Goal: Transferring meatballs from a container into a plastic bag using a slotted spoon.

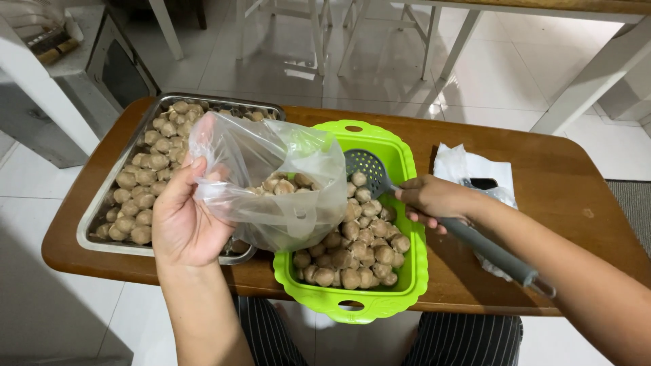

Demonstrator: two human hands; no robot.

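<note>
Mid-scoop: left hand (184, 224) gripping clear plastic bag (271, 179) open above green basket (380, 298), right hand (434, 200) closed round grey slotted spoon (369, 166) among meatballs (356, 254). Probably needs a loaded spoon tipped carefully into the bag mouth.

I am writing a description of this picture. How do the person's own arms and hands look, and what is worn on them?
Both arms are bare as far as shown: no sleeves appear. The left hand and right hand wear no gloves, and no rings, watch or bracelet can be seen. The nails look short and unpainted.
</note>
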